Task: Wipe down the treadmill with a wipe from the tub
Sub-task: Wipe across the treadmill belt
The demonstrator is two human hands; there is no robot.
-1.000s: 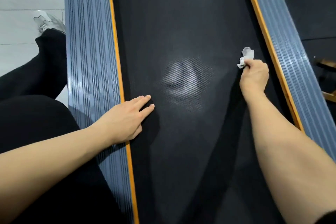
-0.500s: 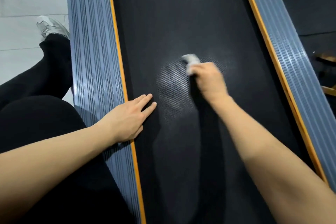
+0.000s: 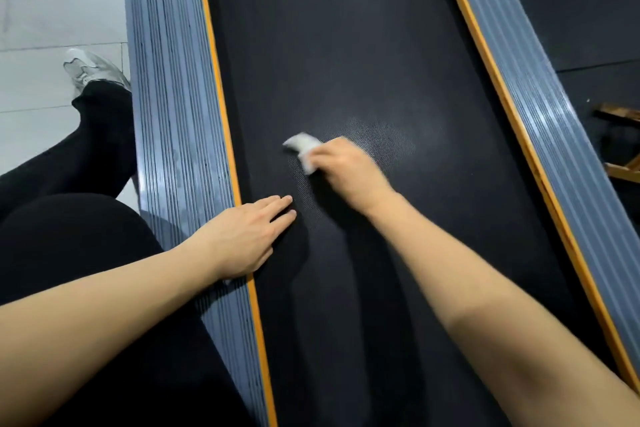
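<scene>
The treadmill's black belt (image 3: pixel 346 45) runs up the middle of the view between two grey ribbed side rails with orange edges. My right hand (image 3: pixel 346 168) grips a crumpled white wipe (image 3: pixel 303 147) and presses it on the belt, left of centre; the hand and wipe are motion-blurred. My left hand (image 3: pixel 247 236) lies flat with straight fingers across the left rail (image 3: pixel 173 114) and the belt's edge, just below the wipe. The tub is out of view.
The right rail (image 3: pixel 540 135) borders a dark floor mat (image 3: pixel 571 10) with a wooden frame (image 3: pixel 623 163) at the far right. Left of the treadmill are pale floor tiles (image 3: pixel 52 10), my black-trousered leg (image 3: pixel 86 156) and a grey shoe (image 3: pixel 91 71).
My right hand has swept the wipe leftward across the belt, from near the right rail to left of centre. My left hand has stayed in place.
</scene>
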